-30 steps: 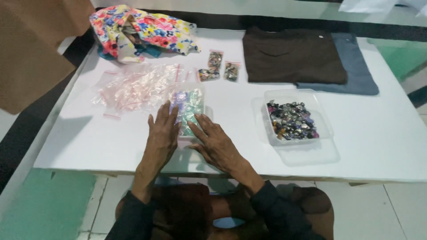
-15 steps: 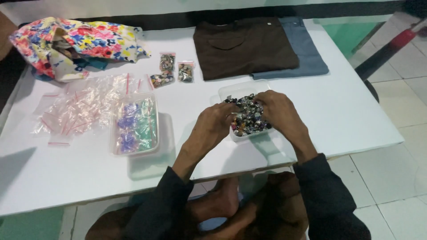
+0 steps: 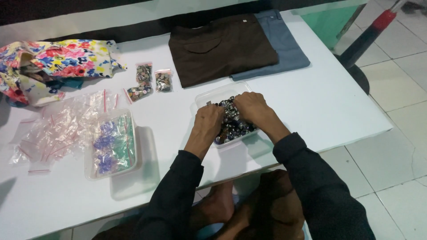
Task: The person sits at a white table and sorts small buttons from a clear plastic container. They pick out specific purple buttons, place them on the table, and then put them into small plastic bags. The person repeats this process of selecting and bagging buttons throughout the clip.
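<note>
Head camera, looking down: a seated person in black sleeves works both bare hands inside a clear plastic tray [image 3: 205, 97] heaped with small dark and silvery buttons [image 3: 233, 125], near the front edge of a white table [image 3: 320, 102]. The left hand [image 3: 208, 122] rests knuckles-up on the tray's near left side, fingers curled down into the heap; whether it has closed on anything cannot be told. The right hand [image 3: 251, 106] lies over the far right part of the heap, fingers bent and buried among the buttons (what they pinch, if anything, is hidden).

To the left, well apart from the hands, a second clear tray [image 3: 111, 144] holds purple and pale green pieces, and loose small clear zip bags [image 3: 62, 129] with red strips lie scattered just beside it. Three small filled bags [image 3: 149, 82] sit farther back. A floral cloth bag [image 3: 58, 62] slumps at the far left corner. Folded brown fabric [image 3: 220, 46] overlaps folded blue-grey fabric [image 3: 284, 42] at the far side.
</note>
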